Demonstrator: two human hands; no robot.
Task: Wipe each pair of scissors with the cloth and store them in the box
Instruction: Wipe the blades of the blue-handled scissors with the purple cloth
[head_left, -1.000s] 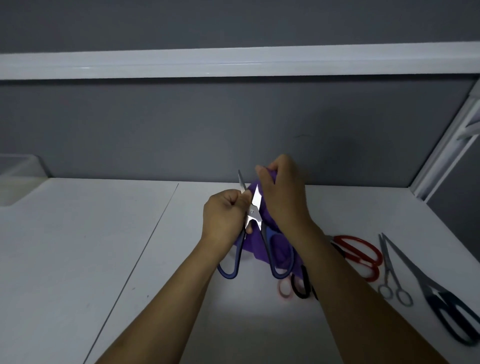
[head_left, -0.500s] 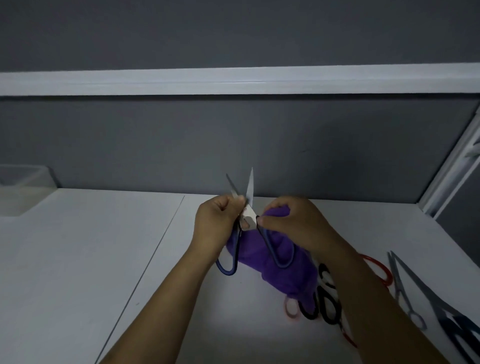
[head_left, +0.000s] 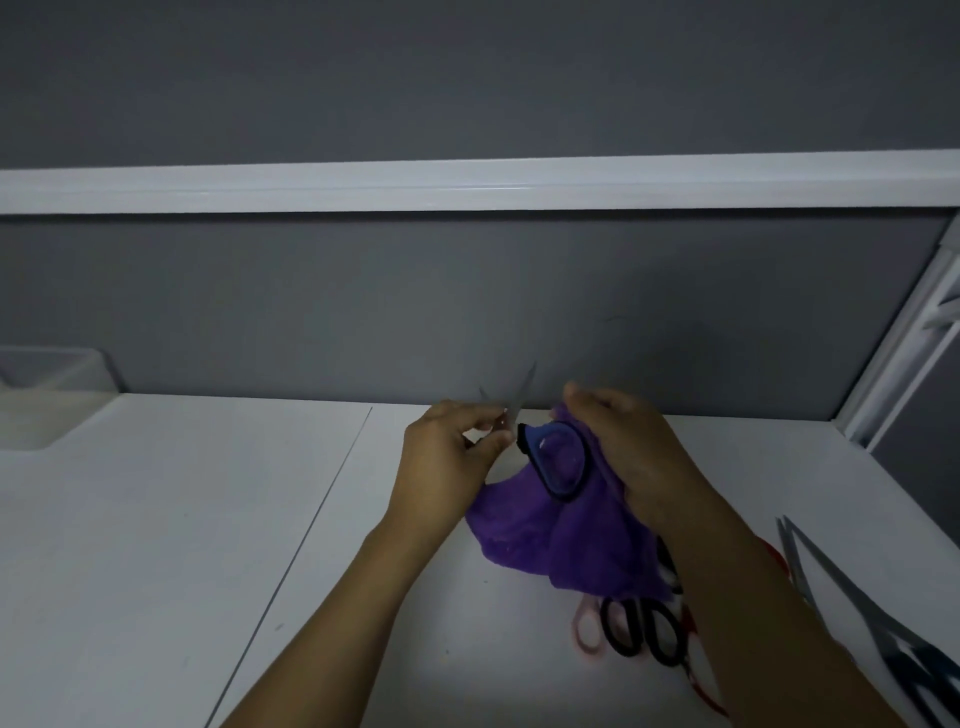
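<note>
Left hand: the left hand (head_left: 451, 457) was closed, pinching the scissors (head_left: 540, 447) near the pivot, above the surface (head_left: 171, 545).
Right hand: the right hand (head_left: 631, 457) was curled around the cloth (head_left: 540, 540) and pressed against a handle loop; how firmly it gripped could not be told.
Scissors: thin grey metal blades pointed up and away, slightly parted and blurred; the loops were smooth, oval, blue with a dark rim, one lying against the cloth, the other hard to make out.
Cloth: purple, soft and fuzzy, bunched and hanging from the right hand down towards the surface, covering part of the items below.
Black scissors: two glossy black oval loops (head_left: 641, 631) lay on the surface below the cloth, the blades hidden by cloth and forearm.
Pink loop: a pale pink ring (head_left: 584, 631) sat just beside the black loops, the rest hidden.
Red scissors: only slivers of red (head_left: 779, 558) showed past the right forearm.
Long scissors: grey pointed blades (head_left: 831, 577) with dark handles, cut off at the lower right edge.
Box: a translucent container (head_left: 57, 369) at the far left, cut off by the frame, well apart from the hands.
Surface: white, smooth, with a seam running diagonally; wide bare room to the left, the grey wall (head_left: 467, 312) close behind.
</note>
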